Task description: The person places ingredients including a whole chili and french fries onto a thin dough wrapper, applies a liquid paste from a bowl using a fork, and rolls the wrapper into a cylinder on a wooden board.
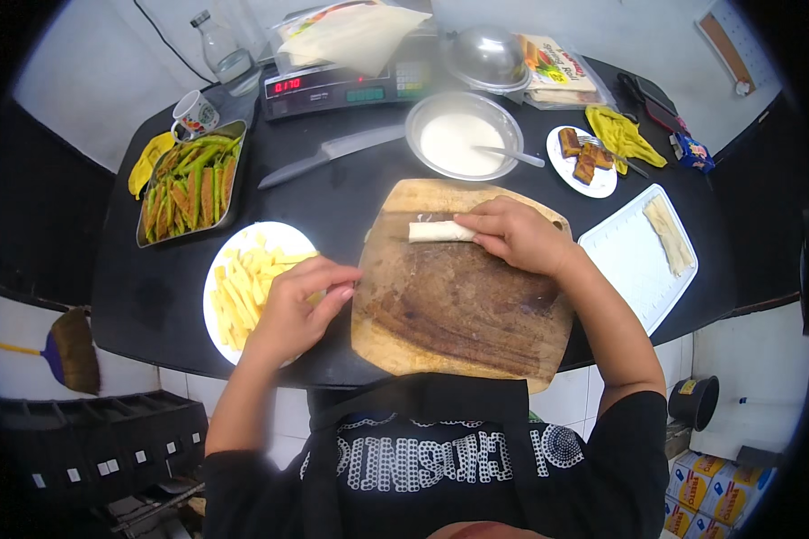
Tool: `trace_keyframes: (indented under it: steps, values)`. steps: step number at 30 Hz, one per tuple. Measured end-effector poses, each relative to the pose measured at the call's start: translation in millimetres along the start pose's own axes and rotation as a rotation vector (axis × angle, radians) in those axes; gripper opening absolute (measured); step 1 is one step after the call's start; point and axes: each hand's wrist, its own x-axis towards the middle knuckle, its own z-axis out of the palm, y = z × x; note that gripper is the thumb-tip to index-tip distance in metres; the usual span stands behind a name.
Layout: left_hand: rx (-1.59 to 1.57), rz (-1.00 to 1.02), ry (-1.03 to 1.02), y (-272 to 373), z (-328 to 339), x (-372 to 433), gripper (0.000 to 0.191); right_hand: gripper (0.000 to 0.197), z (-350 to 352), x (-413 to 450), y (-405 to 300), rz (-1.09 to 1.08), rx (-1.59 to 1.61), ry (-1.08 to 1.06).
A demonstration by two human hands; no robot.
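A rolled white wrapper (438, 232) lies across the upper part of a worn wooden cutting board (458, 310). My right hand (519, 236) has its fingertips on the roll's right end. To the left of the board, my left hand (307, 300) hovers at the right edge of a white plate (212, 320) of pale yellow cut strips (243, 296); thumb and fingers are a little apart, and nothing shows between them. Another roll (667, 236) rests on a white tray (620, 269) at the right. Behind the board, a metal bowl (414, 145) holds white liquid and a spoon (512, 155).
A large knife (330, 153) lies left of the bowl. A digital scale (337, 87) bears wrapper sheets (357, 40). Around the table stand a metal tray (232, 195) of green pods, a mug (195, 114), a glass bottle (226, 57), a plate of browned pieces (600, 188) and yellow cloths (620, 135).
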Motion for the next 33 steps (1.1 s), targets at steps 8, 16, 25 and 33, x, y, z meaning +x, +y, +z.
trace_keyframes:
  steps: [8,16,25,33]
  values:
    - [-0.036,-0.004,-0.018,-3.6,4.3,-0.8,0.018,0.045,5.8,-0.7,-17.9,0.068,-0.144,0.032]
    - [-0.035,-0.034,-0.04,-5.8,4.1,-4.2,0.02,0.049,-4.0,9.4,-27.1,0.149,-0.134,-0.093]
    - [-0.052,-0.05,-0.033,-6.9,5.5,-5.2,0.02,0.043,9.9,-3.4,-9.2,-0.032,-0.114,0.146]
    - [-0.053,-0.058,-0.046,-4.9,7.4,-1.7,0.018,0.04,15.9,-10.4,-5.8,-0.138,-0.344,0.216]
